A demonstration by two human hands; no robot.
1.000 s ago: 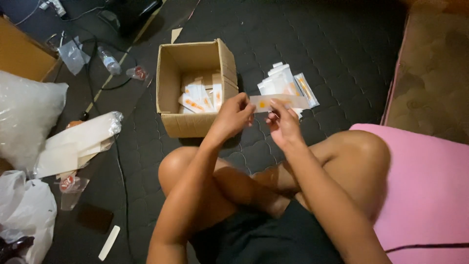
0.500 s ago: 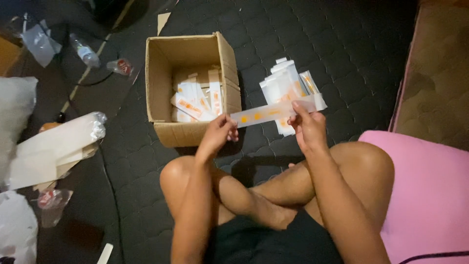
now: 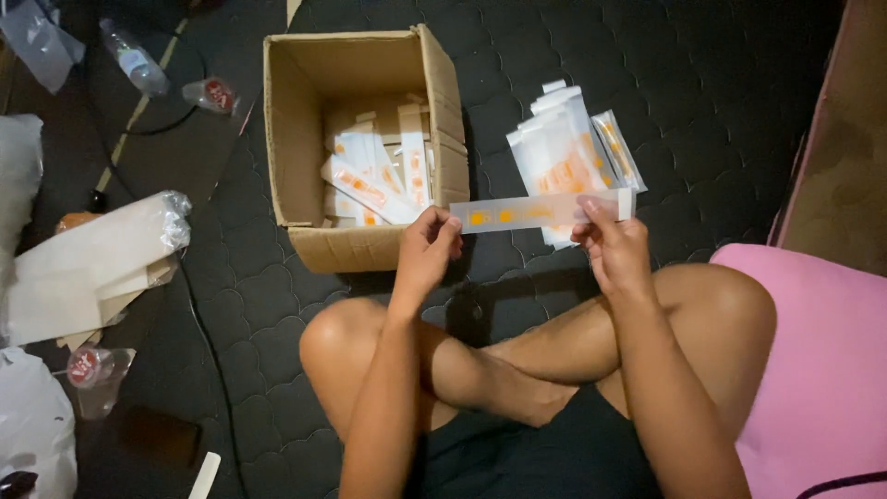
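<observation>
I hold a long flat clear packet with orange print (image 3: pixel 536 211) level in front of me. My left hand (image 3: pixel 427 249) pinches its left end and my right hand (image 3: pixel 610 242) grips its right end. Behind it on the dark mat lies a pile of similar packets (image 3: pixel 565 148). An open cardboard box (image 3: pixel 296 139) stands to the left of my hands, with several more packets lying inside it. My crossed bare legs are under my forearms.
A pink cushion (image 3: pixel 822 370) lies at the right. At the left are a bundle of white material in clear plastic (image 3: pixel 102 254), plastic bags (image 3: pixel 32 434), a plastic bottle (image 3: pixel 134 60), small clear cups (image 3: pixel 211 95) and a dark cable (image 3: pixel 199 323).
The view has tilted down and the box and pile sit nearer the top. My hands have drawn apart along the packet, which now lies level instead of slanted.
</observation>
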